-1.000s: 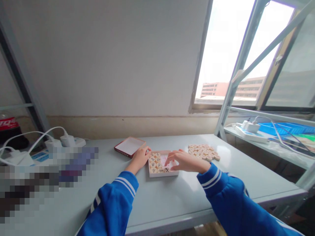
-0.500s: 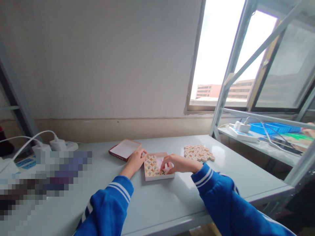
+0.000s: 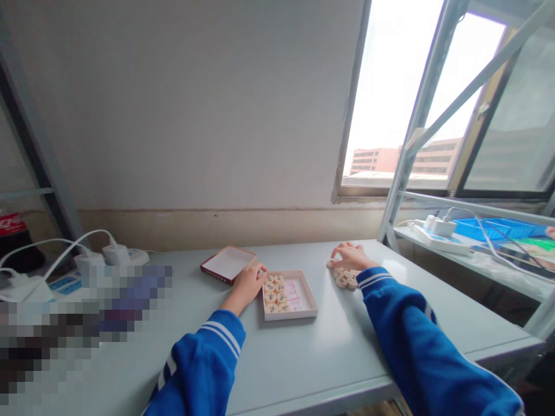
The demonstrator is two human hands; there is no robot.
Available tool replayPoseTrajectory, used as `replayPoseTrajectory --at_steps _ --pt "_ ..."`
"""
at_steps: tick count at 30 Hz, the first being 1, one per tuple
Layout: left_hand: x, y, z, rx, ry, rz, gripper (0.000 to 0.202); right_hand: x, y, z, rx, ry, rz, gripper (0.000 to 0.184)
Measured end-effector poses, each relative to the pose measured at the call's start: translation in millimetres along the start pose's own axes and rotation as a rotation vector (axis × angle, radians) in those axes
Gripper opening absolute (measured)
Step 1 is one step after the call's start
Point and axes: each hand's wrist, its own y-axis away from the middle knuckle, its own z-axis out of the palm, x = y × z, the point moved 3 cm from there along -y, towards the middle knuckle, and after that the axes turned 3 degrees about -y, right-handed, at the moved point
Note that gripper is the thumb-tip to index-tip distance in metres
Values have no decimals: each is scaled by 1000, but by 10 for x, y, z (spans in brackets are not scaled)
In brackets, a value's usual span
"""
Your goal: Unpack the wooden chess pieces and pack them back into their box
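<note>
My left hand rests its fingertips against the left rim of a shallow cardboard box. Round wooden Chinese chess pieces stand in rows in the box's left half, beside pink paper. My right hand lies spread on a loose heap of the same pieces, to the right of the box. It covers much of the heap, so I cannot tell whether it holds any.
A red-edged white box lid lies left of the box on the grey table. A power strip with white chargers and cables sits at the back left. Right of the table stands a shelf holding a blue tray.
My right hand has moved rightward from inside the box onto the heap of pieces. My left hand stays at the box rim.
</note>
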Motion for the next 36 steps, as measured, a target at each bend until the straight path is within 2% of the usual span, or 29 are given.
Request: replayPoseTrajectory --at_steps 2,4,8,10,13,16,19,22,26,29,30,32,34,36 --pt "-9 -6 10 -7 -3 -14 18 -108 -6 -15 72 -83 -90 25" --pt "-20 -15 19 -11 -4 -21 17 -359 6 -37 109 -203 -233 25" --pt "-28 -25 24 2 15 4 16 -1019 79 23 -67 -269 -551 21" --pt "-27 -22 22 7 26 10 16 -1259 111 72 -84 -223 -621 23" --pt "-24 -10 16 12 33 14 16 -1441 126 131 -43 -152 -626 23" --pt "-19 0 8 19 25 30 16 -1458 113 124 6 -133 -607 17" --pt "-21 -2 7 13 17 25 15 -1313 82 37 67 -190 -576 16" --pt "-20 -6 8 4 26 12 15 -980 47 -37 68 -214 -488 17" --pt "-16 2 7 0 22 -4 16 -406 29 -7 -48 -81 -279 16" --pt "-14 6 6 7 24 10 17 -201 43 18 -43 -41 -171 18" --pt "-15 5 6 12 23 14 16 -226 56 19 -31 -64 -181 20" --pt "-22 -1 11 12 12 13 16 -428 102 25 -47 -158 -301 23" --pt "-29 -8 18 7 -2 9 16 -765 177 40 -119 -268 -499 27" --pt "-29 -9 18 6 -6 14 16 -1092 239 51 -122 -283 -594 29"
